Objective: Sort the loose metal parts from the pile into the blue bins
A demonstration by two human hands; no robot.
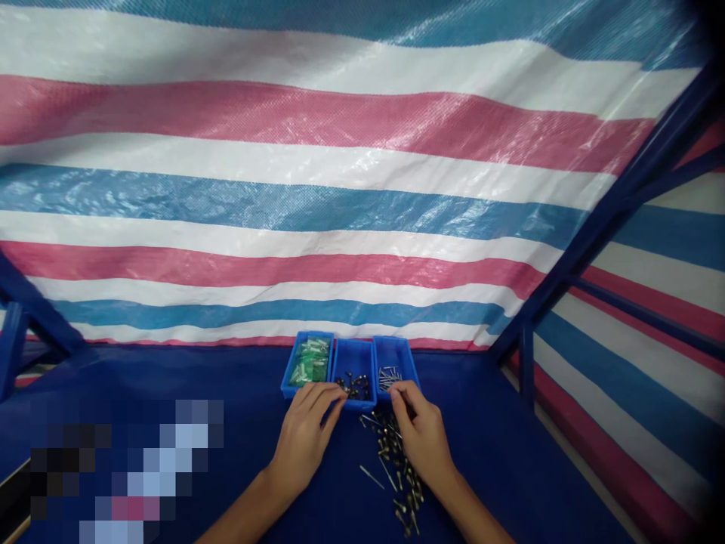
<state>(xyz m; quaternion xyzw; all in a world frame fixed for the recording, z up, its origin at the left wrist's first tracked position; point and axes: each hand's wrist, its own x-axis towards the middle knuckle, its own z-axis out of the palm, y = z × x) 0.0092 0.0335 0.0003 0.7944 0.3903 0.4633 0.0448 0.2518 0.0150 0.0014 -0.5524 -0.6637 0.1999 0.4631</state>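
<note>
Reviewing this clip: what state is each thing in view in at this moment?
Left bin: holds green packets.
Middle bin: dark parts at its near end.
Right bin: metal pins at its near end.
Loose pins: scattered on blue cloth.
Left hand: fingers extended, at middle bin's near corner.
Right hand: fingertips at right bin's near edge; any hold unclear.

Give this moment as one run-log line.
left hand: at middle blue bin | right hand: at right blue bin, loose metal pins below
</note>
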